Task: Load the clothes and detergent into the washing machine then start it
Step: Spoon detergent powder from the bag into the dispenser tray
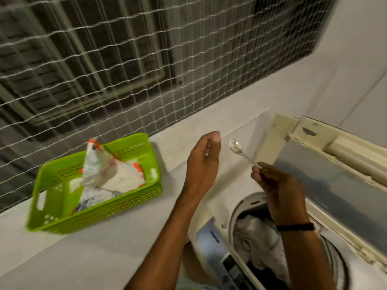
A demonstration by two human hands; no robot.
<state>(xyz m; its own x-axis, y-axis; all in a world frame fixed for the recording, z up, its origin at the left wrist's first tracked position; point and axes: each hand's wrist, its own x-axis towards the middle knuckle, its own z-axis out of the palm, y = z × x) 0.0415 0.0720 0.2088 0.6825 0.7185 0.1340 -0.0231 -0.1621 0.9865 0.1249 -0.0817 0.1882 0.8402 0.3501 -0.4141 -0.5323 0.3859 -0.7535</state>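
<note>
The top-loading washing machine (211, 243) sits at the lower right with its lid (326, 170) raised. Light-coloured clothes (261, 243) lie inside the drum. My right hand (278, 189) hovers above the drum and pinches the handle of a small clear plastic spoon (236, 147), whose bowl points up and left. My left hand (204, 162) is raised over the ledge, fingers loosely curled, holding nothing. An open white detergent packet (109, 174) with orange marks stands in a green plastic basket (52, 206) at the left.
The basket rests on a pale ledge (104, 248) beside the machine. A white net (125, 70) covers a barred window behind it. A white wall (360, 70) rises at the right. The machine's control panel (232, 271) is near the bottom edge.
</note>
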